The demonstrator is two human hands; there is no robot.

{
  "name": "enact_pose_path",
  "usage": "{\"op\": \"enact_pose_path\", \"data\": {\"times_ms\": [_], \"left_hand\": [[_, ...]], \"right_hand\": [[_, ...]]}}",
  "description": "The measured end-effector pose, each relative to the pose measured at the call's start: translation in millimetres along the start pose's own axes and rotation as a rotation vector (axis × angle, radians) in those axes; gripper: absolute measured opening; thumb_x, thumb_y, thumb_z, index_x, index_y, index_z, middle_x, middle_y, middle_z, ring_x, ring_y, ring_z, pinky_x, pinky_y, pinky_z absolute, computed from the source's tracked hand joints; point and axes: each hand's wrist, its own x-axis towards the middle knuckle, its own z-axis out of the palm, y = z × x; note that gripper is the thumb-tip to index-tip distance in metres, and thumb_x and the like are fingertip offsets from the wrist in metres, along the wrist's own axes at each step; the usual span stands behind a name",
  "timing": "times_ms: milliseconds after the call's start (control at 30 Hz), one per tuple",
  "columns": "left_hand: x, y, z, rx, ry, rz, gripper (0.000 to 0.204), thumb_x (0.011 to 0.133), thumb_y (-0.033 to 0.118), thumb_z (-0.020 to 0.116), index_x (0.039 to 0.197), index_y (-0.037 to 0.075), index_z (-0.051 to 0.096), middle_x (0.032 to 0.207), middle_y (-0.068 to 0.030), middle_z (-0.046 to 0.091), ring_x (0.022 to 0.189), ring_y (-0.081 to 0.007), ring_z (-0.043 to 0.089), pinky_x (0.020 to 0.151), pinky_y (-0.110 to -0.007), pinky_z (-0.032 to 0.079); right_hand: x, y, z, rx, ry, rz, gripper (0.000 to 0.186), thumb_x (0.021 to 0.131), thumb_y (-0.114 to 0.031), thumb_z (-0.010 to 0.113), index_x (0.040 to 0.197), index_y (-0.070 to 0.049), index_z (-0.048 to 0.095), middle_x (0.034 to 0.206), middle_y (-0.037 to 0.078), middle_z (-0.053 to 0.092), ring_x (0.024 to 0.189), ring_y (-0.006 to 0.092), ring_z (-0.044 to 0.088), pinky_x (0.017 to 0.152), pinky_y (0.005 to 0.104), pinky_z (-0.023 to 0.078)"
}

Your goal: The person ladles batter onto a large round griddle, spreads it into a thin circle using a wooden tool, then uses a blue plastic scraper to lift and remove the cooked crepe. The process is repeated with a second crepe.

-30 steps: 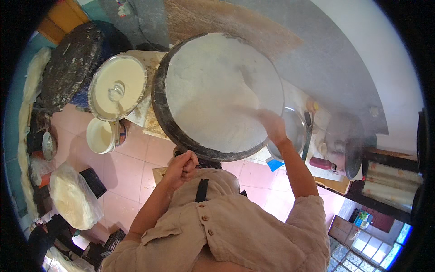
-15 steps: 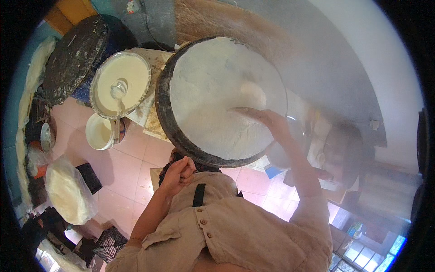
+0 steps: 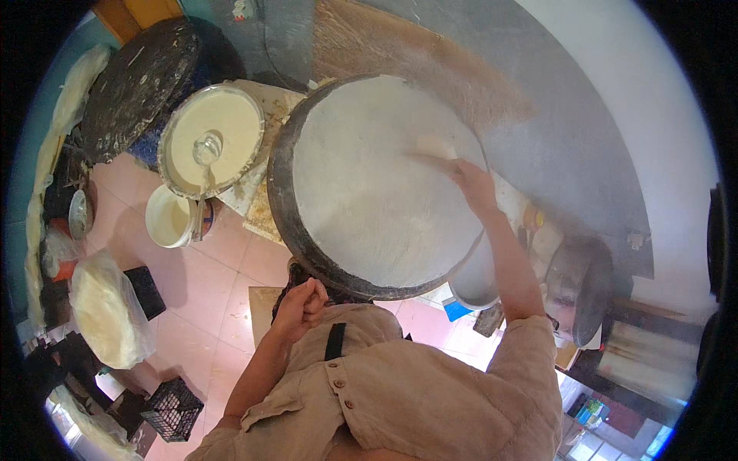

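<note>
In front of me is a large round steaming griddle (image 3: 361,223), with a thin whitish layer spread over its surface and a dark rim. My right hand (image 3: 475,184) reaches over its right part, closed on a thin, curved, brownish scraper (image 3: 432,160). Steam blurs the scraper, and I cannot tell whether it touches the layer. By my waist, just below the griddle's near rim, my left hand (image 3: 302,310) is closed with its fingers curled, and nothing shows in it.
Left of the griddle stands a wide tub of creamy batter (image 3: 184,146) with a ladle (image 3: 206,150) in it. Below it is a white bucket (image 3: 169,217). A dark round lid (image 3: 142,88) leans behind. Further items are a plastic-covered pale stack (image 3: 111,311), a black crate (image 3: 173,409) and a metal pot (image 3: 475,276).
My right hand has moved up and slightly right across the griddle with the scraper. The layer looks smoother and the steam on the right has thinned. My left hand stays closed by my waist.
</note>
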Motion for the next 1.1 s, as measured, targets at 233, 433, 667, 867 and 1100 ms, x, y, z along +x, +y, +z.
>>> {"op": "enact_pose_path", "data": {"times_ms": [233, 433, 667, 867, 1100], "left_hand": [[1, 5, 3, 0.016, -0.026, 0.02, 0.037, 0.103, 0.037, 0.036, 0.084, 0.011, 0.054, 0.054, 0.0069, 0.025, 0.043, -0.0054, 0.021, 0.038, -0.023, 0.018], [4, 24, 2, 0.022, -0.087, -0.014, 0.037, 0.104, 0.034, 0.035, 0.085, 0.01, 0.054, 0.055, 0.0069, 0.026, 0.043, -0.0046, 0.021, 0.037, -0.022, 0.017], [2, 49, -16, 0.011, -0.102, -0.045, 0.036, 0.104, 0.035, 0.036, 0.085, 0.01, 0.054, 0.056, 0.0068, 0.027, 0.044, -0.005, 0.022, 0.038, -0.022, 0.017], [6, 66, -28, 0.027, -0.083, -0.033, 0.036, 0.103, 0.038, 0.039, 0.084, 0.011, 0.053, 0.056, 0.0071, 0.026, 0.044, -0.0048, 0.022, 0.038, -0.022, 0.016], [6, 85, -36, 0.0, -0.096, -0.013, 0.034, 0.103, 0.038, 0.036, 0.086, 0.014, 0.053, 0.055, 0.0071, 0.025, 0.043, -0.0059, 0.021, 0.038, -0.023, 0.018]], "right_hand": [[54, 19, 8, 0.118, 0.083, -0.001, 0.035, 0.095, -0.026, 0.043, 0.121, -0.01, 0.06, 0.123, 0.016, 0.06, 0.12, 0.0309, 0.05, 0.1, 0.0406, 0.039], [5, 18, -4, 0.139, 0.411, 0.28, 0.035, 0.092, -0.026, 0.051, 0.119, -0.005, 0.06, 0.105, 0.015, 0.067, 0.098, 0.0368, 0.062, 0.085, 0.044, 0.048], [23, -12, 23, -0.105, 0.44, 0.641, 0.032, 0.09, -0.026, 0.056, 0.115, -0.006, 0.062, 0.102, 0.017, 0.067, 0.094, 0.0368, 0.063, 0.081, 0.0435, 0.049], [48, -31, 76, 0.144, 0.537, 0.251, 0.029, 0.091, -0.027, 0.056, 0.111, -0.008, 0.063, 0.108, 0.016, 0.064, 0.101, 0.0331, 0.06, 0.085, 0.042, 0.047], [16, -157, 14, 0.193, 0.028, 0.191, 0.024, 0.092, -0.024, 0.051, 0.108, -0.01, 0.063, 0.096, 0.013, 0.063, 0.097, 0.0331, 0.058, 0.082, 0.0425, 0.046]]}}
